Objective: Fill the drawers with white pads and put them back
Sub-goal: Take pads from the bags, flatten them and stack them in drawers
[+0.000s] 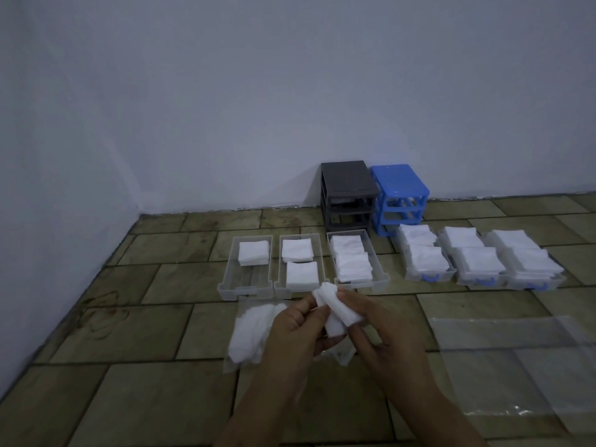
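1. Left hand [295, 330] & right hand [383, 330] are pinching a soft, crumpled white pad [335, 312], both grips clamped on it.
2. Pad is hanging above the floor, near clear plastic drawers [245, 287] w/ square pads.

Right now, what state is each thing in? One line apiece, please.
Left hand: pinches the held pads.
Right hand: grips the held pads.
Held pads: a bent wad, off the floor.
Leftmost drawer: out, one stack, front half bare.
Second drawer: out, two stacks.
Third drawer: out, filled.
Three blue-handled drawers: out, filled.
Grey cabinet: slots vacant.
Blue cabinet: slots vacant.
Pad bag: on floor, holding pads.
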